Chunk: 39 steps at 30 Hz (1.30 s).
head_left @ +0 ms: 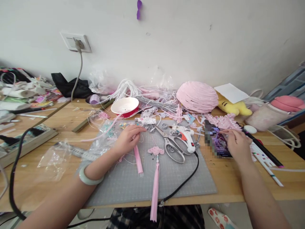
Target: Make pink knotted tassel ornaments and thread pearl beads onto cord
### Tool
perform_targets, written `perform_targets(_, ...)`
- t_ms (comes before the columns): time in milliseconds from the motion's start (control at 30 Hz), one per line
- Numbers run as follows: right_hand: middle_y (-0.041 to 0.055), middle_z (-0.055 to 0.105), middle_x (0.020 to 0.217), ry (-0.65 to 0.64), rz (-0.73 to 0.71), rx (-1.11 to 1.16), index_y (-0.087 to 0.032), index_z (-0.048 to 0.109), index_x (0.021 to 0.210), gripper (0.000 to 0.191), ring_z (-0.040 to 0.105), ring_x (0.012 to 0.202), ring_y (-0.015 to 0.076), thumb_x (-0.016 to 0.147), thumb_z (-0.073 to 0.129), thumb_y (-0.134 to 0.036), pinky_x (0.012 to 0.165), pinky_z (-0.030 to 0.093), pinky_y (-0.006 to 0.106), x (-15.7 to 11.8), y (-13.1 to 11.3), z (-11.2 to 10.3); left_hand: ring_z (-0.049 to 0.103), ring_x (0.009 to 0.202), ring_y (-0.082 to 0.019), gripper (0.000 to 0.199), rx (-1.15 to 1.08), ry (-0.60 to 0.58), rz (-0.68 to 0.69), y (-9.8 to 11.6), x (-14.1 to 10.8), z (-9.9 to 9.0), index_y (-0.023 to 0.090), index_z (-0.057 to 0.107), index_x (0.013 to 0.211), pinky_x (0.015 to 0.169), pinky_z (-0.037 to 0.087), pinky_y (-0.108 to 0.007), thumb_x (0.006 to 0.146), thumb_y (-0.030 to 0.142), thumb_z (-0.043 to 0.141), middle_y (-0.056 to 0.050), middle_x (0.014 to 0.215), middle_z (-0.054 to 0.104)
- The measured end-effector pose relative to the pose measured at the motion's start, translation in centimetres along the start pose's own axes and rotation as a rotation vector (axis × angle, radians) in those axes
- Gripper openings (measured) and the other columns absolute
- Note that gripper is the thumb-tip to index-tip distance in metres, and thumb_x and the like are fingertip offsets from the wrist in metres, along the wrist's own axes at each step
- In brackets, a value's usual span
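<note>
My left hand (127, 140) hovers over the grey cutting mat (186, 183), fingers together and curled; whatever they hold, if anything, is hidden. Just below it a pink tassel (138, 160) lies on the mat. My right hand (238, 147) is at the phone (218, 141), its fingers curled and a fingertip at the lit screen. Between the hands are a pink knotted flower piece (156, 150) with beads and a long tassel (155, 190) that hangs past the table edge, silver scissors (172, 145) and a white glue gun (188, 138).
A red-and-white bowl (125, 106), a pink wound ball (197, 97), and a yellow plush toy (232, 106) stand at the back. A black cord (190, 178) crosses the mat. A power strip (30, 140) lies left, a tumbler (259, 117) right.
</note>
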State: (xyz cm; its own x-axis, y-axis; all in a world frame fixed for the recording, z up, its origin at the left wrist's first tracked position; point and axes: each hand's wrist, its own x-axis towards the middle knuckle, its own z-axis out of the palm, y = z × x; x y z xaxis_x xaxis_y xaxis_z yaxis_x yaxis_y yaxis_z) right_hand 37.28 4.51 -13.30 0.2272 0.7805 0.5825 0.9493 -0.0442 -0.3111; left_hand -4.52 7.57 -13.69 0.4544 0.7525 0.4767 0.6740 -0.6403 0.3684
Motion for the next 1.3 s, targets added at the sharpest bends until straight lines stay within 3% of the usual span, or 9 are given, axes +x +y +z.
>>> perform_targets(133, 0.0149, 0.069, 0.090, 0.002, -0.081, 0.015, -0.017, 0.064, 0.081, 0.034, 0.057, 0.098, 0.0306, 0.084, 0.031, -0.026, 0.090, 0.033, 0.048, 1.4, -2.2, -1.6, 0.061, 0.097, -0.020, 0.033, 0.032, 0.198, -0.146, -1.1, 0.9, -3.4, 0.018, 0.064, 0.098, 0.088, 0.046, -0.033, 0.083, 0.016, 0.035, -0.007, 0.102, 0.069)
perform_targets(233, 0.0120, 0.069, 0.093, -0.011, -0.180, 0.062, -0.020, 0.064, 0.082, 0.033, 0.058, 0.101, 0.0283, 0.087, 0.032, -0.028, 0.093, 0.034, 0.045, 3.8, -6.1, -3.2, 0.061, 0.095, -0.020, 0.035, 0.081, 0.329, -0.319, -2.6, 1.3, -6.9, 0.016, 0.059, 0.108, 0.082, 0.047, -0.033, 0.086, 0.022, 0.032, -0.010, 0.107, 0.066)
perform_targets(333, 0.0093, 0.070, 0.085, -0.142, -0.410, 0.174, -0.018, 0.065, 0.083, 0.028, 0.063, 0.087, 0.0238, 0.085, 0.039, -0.027, 0.082, 0.042, 0.037, 6.1, -12.0, -4.1, 0.062, 0.082, -0.020, 0.038, 0.116, 0.258, -0.571, -4.0, 1.1, -9.7, 0.016, 0.055, 0.114, 0.069, 0.048, -0.030, 0.084, 0.031, 0.038, -0.009, 0.103, 0.066)
perform_targets(433, 0.0066, 0.070, 0.088, -0.430, -0.615, 0.232, -0.018, 0.066, 0.089, 0.023, 0.063, 0.083, 0.0211, 0.085, 0.046, -0.028, 0.075, 0.044, 0.033, 7.0, -19.1, -3.1, 0.061, 0.072, -0.022, 0.032, 0.157, 0.097, -0.664, -4.9, 0.4, -10.9, 0.017, 0.063, 0.090, 0.061, 0.044, -0.030, 0.080, 0.040, 0.044, -0.007, 0.084, 0.068)
perform_targets(567, 0.0104, 0.069, 0.100, -0.837, -1.055, 0.245, -0.013, 0.067, 0.098, 0.029, 0.061, 0.094, 0.0216, 0.085, 0.041, -0.014, 0.082, 0.042, 0.032, 5.1, -28.3, 1.1, 0.058, 0.058, -0.023, 0.037, 0.201, -0.153, -0.769, -5.3, -0.6, -11.1, 0.019, 0.055, 0.056, 0.052, 0.038, -0.030, 0.073, 0.052, 0.051, -0.005, 0.058, 0.063)
perform_targets(733, 0.0087, 0.064, 0.117, -1.041, -1.205, 0.201, -0.019, 0.062, 0.114, 0.040, 0.060, 0.103, 0.0204, 0.082, 0.043, -0.006, 0.080, 0.043, 0.028, 1.1, -35.8, 6.6, 0.061, 0.071, -0.025, 0.029, 0.213, -0.275, -0.798, -5.8, -1.3, -11.6, 0.020, 0.055, 0.071, 0.058, 0.041, -0.029, 0.072, 0.048, 0.051, -0.007, 0.075, 0.068)
perform_targets(1000, 0.0114, 0.072, 0.088, -1.197, -1.184, 0.020, -0.014, 0.068, 0.098, 0.039, 0.066, 0.082, 0.0255, 0.075, 0.061, -0.043, 0.062, 0.045, 0.028, -0.5, -38.3, 8.2, 0.062, 0.066, -0.023, 0.041, 0.076, -0.592, -0.777, -6.1, -2.2, -11.9, 0.019, 0.061, 0.067, 0.057, 0.041, -0.029, 0.074, 0.055, 0.043, -0.006, 0.068, 0.069)
perform_targets(1167, 0.0160, 0.071, 0.089, -1.125, -1.158, 0.011, -0.011, 0.069, 0.093, 0.036, 0.064, 0.087, 0.0280, 0.076, 0.059, -0.041, 0.065, 0.044, 0.029, -0.3, -37.5, 8.2, 0.063, 0.083, -0.022, 0.043, -0.059, -0.768, -0.683, -6.4, -2.2, -11.6, 0.020, 0.064, 0.094, 0.066, 0.044, -0.025, 0.067, 0.053, 0.056, -0.005, 0.095, 0.070)
perform_targets(1300, 0.0169, 0.070, 0.096, -1.125, -1.198, 0.021, -0.012, 0.068, 0.099, 0.033, 0.063, 0.089, 0.0277, 0.078, 0.056, -0.035, 0.064, 0.042, 0.029, -0.1, -37.1, 8.0, 0.062, 0.085, -0.025, 0.053, -0.072, -0.818, -0.646, -5.9, -1.7, -10.1, 0.019, 0.060, 0.100, 0.070, 0.046, -0.028, 0.052, 0.038, 0.071, -0.004, 0.097, 0.070)
